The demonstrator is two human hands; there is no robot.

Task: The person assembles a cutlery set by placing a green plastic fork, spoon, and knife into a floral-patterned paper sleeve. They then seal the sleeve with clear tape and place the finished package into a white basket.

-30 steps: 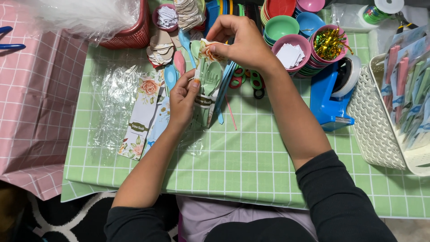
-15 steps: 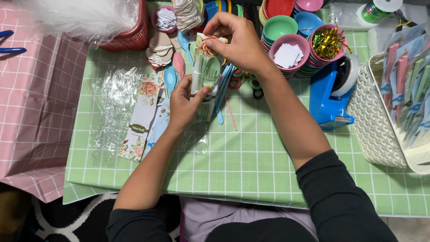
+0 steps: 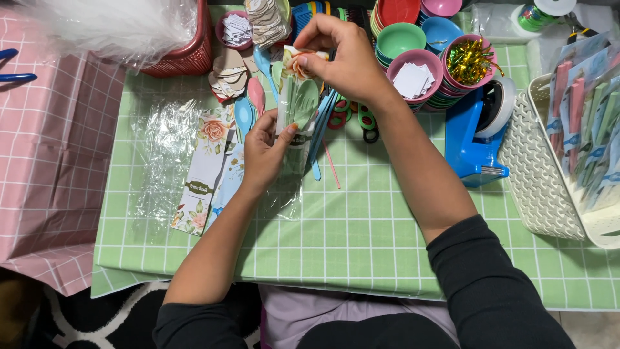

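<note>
Packet: clear cellophane packet w/ a pale green spoon shape and a floral card inside, being held upright above the green grid mat, just in front of the bowl stacks.
Right hand: right hand is gripping the packet's top edge; thumb and forefinger are pinching the floral card end, other fingers curling over it.
Left hand: left hand is steadying the packet from below; thumb and fingers are pressing its lower part between them, loose cellophane trailing under the palm.
Contents: prob. more than one piece inside, but glare on the film is making that hard to tell.
Beside left hand: floral cards are lying on a sheet of crinkled cellophane, touching the left wrist side.
Behind packet: loose plastic spoons in blue and pink, cut paper shapes, scissors w/ green and red handles, all lying close together.
Right side: stacked coloured bowls, one w/ white paper bits, one w/ gold foil; blue tape dispenser; white basket of finished packets.
Far left: red basket w/ white fluffy filler.
Risk 1: film is thin, so a hard pull at the top pinch could be tearing it or creasing the card.
Risk 2: right forearm is hanging over the scissors and close to the bowls; a wide elbow move could be knocking the stacks and scattering foil.
Risk 3: a loose lower grip could be letting the spoon slide out the bottom.
</note>
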